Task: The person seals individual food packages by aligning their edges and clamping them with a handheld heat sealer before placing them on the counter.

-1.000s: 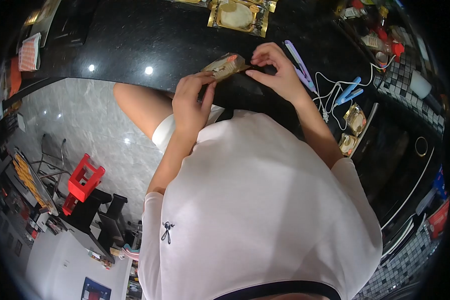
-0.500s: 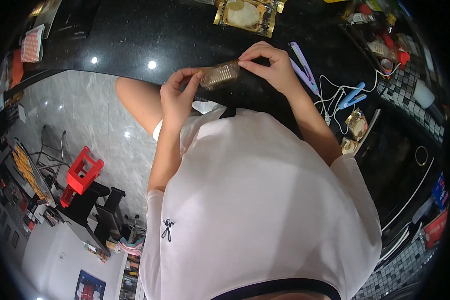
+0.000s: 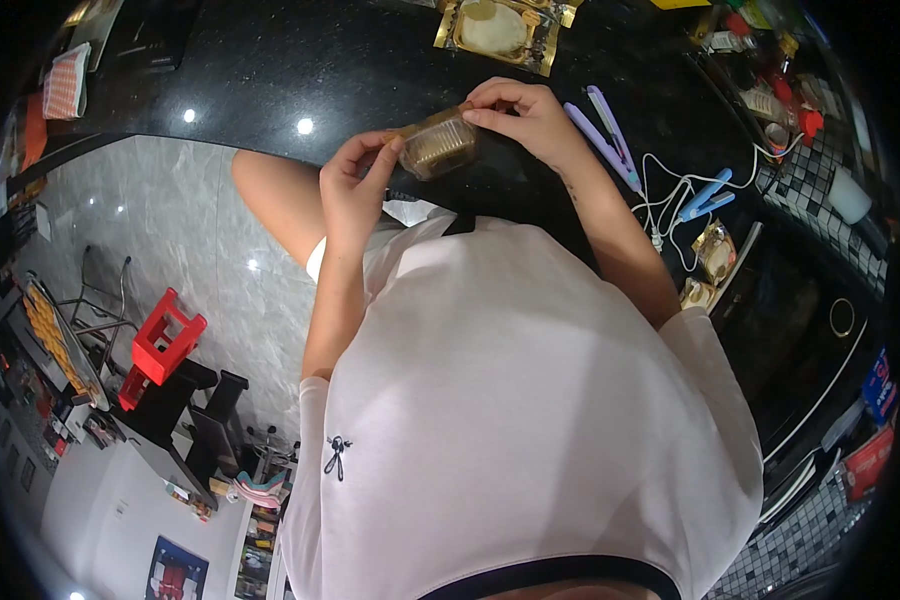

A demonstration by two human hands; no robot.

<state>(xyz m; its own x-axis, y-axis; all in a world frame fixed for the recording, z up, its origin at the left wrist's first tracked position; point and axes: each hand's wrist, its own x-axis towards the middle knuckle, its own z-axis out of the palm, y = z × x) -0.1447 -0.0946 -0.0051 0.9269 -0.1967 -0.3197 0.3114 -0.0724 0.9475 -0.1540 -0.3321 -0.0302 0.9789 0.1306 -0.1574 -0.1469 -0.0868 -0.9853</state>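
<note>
My left hand (image 3: 355,190) pinches one end of a small clear plastic tray (image 3: 438,146) between thumb and fingers. At its other end, my right hand (image 3: 525,118) grips the upper corner the same way. The tray has ribbed walls and a gold-brown tint; whether anything lies in it I cannot make out. It is held up over the front edge of the black counter (image 3: 260,75). Beyond it lies a gold-edged food packet (image 3: 495,32) with a pale round item under a clear window. Right of my right hand is a purple flat iron (image 3: 602,140) with its jaws apart.
A blue flat iron (image 3: 706,197) lies among tangled white cords (image 3: 660,195) at right. Two small gold packets (image 3: 714,250) are near my right forearm. Bottles (image 3: 770,95) stand in the far right corner. A red stool (image 3: 168,335) is on the grey floor at left.
The tray has tilted so that more of its ribbed side faces me. My right hand has shifted slightly left and away from me, while my left hand has barely moved.
</note>
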